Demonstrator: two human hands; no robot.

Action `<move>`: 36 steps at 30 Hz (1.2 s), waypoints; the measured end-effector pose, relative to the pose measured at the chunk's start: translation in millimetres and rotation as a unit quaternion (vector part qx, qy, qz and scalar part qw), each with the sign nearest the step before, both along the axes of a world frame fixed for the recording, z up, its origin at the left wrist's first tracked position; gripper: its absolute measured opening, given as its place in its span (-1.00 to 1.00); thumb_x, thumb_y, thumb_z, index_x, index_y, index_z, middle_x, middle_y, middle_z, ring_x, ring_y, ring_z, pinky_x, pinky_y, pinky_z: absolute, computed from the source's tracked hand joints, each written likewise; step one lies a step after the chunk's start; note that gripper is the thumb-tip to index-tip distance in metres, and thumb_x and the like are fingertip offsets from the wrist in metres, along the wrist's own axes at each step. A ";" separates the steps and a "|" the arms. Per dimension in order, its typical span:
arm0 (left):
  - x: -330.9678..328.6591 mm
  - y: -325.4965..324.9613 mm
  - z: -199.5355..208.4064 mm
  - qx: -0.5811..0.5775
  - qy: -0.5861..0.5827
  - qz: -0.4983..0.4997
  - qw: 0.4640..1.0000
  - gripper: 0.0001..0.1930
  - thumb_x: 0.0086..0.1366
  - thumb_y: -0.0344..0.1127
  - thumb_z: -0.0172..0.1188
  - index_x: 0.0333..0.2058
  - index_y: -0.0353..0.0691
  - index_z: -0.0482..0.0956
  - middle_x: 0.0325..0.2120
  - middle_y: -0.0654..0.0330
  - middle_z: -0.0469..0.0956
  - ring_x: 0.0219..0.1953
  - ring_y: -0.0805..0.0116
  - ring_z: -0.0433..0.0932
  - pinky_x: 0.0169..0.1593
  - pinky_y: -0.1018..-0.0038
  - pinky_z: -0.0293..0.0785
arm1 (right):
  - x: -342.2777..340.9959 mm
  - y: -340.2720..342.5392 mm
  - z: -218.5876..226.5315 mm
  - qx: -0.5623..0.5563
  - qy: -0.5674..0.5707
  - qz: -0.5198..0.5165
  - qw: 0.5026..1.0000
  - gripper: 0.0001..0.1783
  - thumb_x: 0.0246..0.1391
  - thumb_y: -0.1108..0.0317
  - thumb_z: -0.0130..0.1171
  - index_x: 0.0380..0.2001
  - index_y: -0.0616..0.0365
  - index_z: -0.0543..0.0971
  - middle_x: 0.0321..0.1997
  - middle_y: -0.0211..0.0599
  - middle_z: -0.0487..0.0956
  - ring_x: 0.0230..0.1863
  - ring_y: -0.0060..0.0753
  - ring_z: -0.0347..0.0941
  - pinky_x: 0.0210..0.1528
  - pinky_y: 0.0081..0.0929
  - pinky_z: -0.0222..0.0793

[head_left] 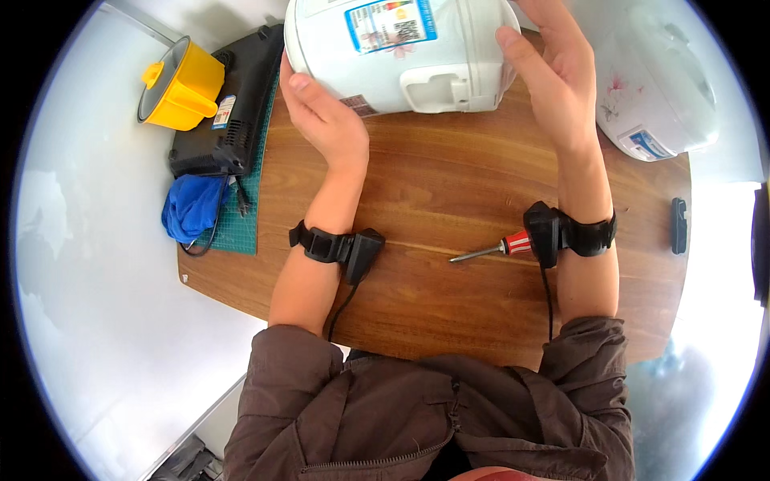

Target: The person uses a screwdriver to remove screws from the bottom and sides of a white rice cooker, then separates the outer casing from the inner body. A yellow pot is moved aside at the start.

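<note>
A white rice cooker (345, 68) with stickers on its side is tipped over at the far side of the table, its top cut off by the picture's edge. My left hand (329, 120) grips its left end, thumb on the side and the other fingers mostly hidden. Around the right end curls my right hand (561, 72), its thumb against the shell. A white handle or latch piece (437, 90) shows on the near side. Closer to me, a screwdriver (489, 248) with a red and white handle lies beside my right wrist, partly covered by the strapped black device (545, 232).
At the right stands a second white rice cooker (654, 88); nearer lies a small black object (679, 224). On the left, a yellow pot (188, 84) sits on a black appliance (192, 148), over a green mat (247, 192) with a blue cloth (192, 210) and a cord.
</note>
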State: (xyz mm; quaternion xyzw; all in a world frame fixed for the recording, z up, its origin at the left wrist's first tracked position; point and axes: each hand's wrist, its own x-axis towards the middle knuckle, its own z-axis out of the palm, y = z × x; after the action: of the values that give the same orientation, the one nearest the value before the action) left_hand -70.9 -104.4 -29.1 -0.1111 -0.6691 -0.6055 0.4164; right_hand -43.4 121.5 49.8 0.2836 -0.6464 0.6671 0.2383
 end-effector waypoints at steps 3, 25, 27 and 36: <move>4.5 0.1 8.6 0.128 -0.049 -0.038 0.990 -0.37 0.65 0.06 -0.31 0.29 -0.42 0.35 0.16 -0.01 0.49 0.18 0.28 0.47 0.24 0.37 0.39 | 8.7 4.1 14.1 0.051 0.012 0.042 0.998 -0.29 0.20 0.64 0.01 0.44 0.44 0.21 0.48 -0.02 0.33 0.50 -0.19 0.18 0.52 -0.27 0.01; 84.7 27.7 -4.5 0.407 -0.278 -0.199 0.847 -0.39 0.64 0.08 -0.32 0.34 -0.35 0.23 0.33 0.05 0.30 0.29 0.22 0.38 0.37 0.24 0.33 | 6.8 -35.0 57.0 0.277 -0.082 -0.366 0.885 -0.20 0.14 0.00 0.35 0.33 0.20 0.38 0.27 0.19 0.43 0.33 0.12 0.34 0.38 -0.09 0.22; 93.6 18.7 -8.7 0.372 -0.314 -0.224 0.844 -0.41 0.65 0.03 -0.33 0.35 -0.37 0.21 0.32 0.01 0.30 0.29 0.19 0.40 0.38 0.20 0.37 | 7.9 -36.8 68.1 0.294 -0.151 -0.269 0.905 -0.18 0.12 0.02 0.34 0.34 0.22 0.37 0.26 0.20 0.44 0.32 0.09 0.38 0.37 -0.16 0.27; 94.7 -9.5 1.5 0.148 -0.471 -0.359 0.792 -0.41 0.66 -0.11 -0.41 0.15 -0.65 0.34 0.01 -0.28 0.59 0.01 -0.04 0.67 0.12 0.22 0.69 | -26.8 -11.5 67.3 0.396 -0.029 -0.236 0.887 -0.19 0.04 0.16 0.16 0.34 0.39 0.36 0.25 0.38 0.49 0.29 0.26 0.44 0.38 -0.12 0.30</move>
State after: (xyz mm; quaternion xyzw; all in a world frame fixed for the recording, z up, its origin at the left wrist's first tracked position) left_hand 23.8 -113.9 -27.6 0.0184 -0.5966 -0.7805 -0.1861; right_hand -70.2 110.0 117.1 0.1742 -0.9114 0.2875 0.2374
